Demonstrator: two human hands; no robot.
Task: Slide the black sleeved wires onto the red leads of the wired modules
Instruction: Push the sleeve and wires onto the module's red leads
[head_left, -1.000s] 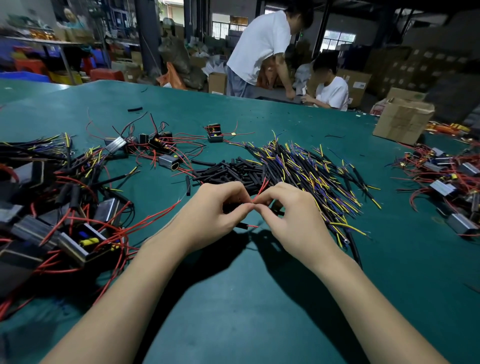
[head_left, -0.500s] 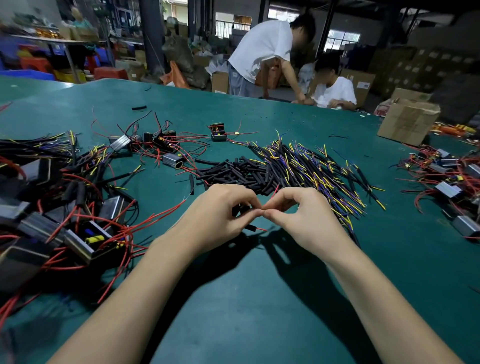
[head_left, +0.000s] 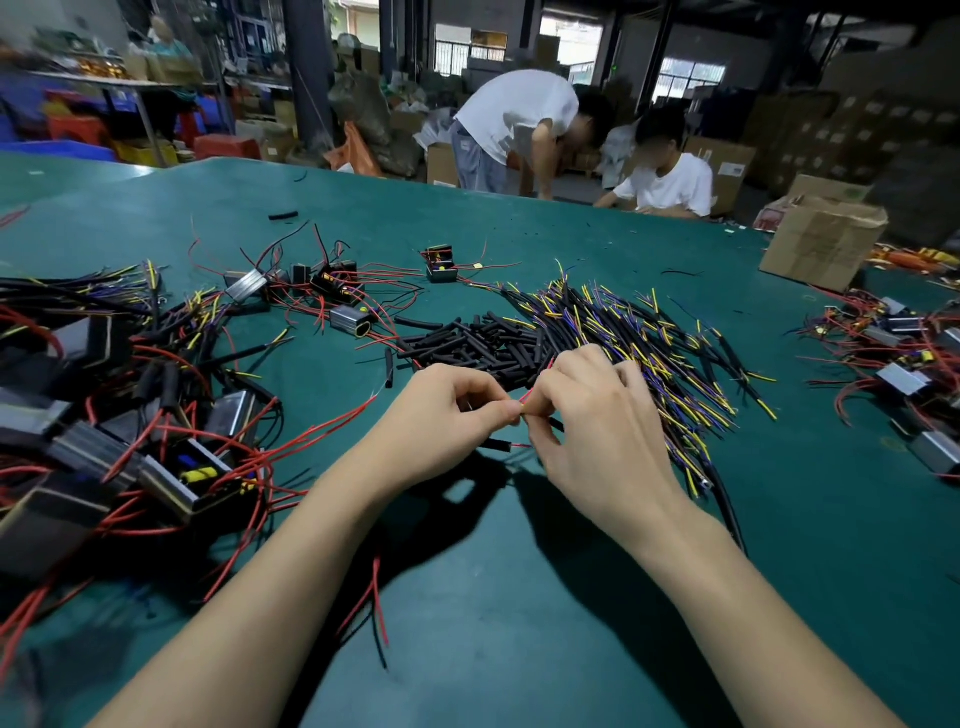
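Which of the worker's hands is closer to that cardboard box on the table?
The right hand. The cardboard box sits far off to its right at the table's far edge; the left hand is farther left, fingertips meeting the right over a red lead.

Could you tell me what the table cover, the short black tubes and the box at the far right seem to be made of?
Table cover: matte green mat, probably rubber or vinyl; no glare.
Short black tubes: dull plastic sleeving, likely heat-shrink.
Box: plain brown cardboard with folded flaps.
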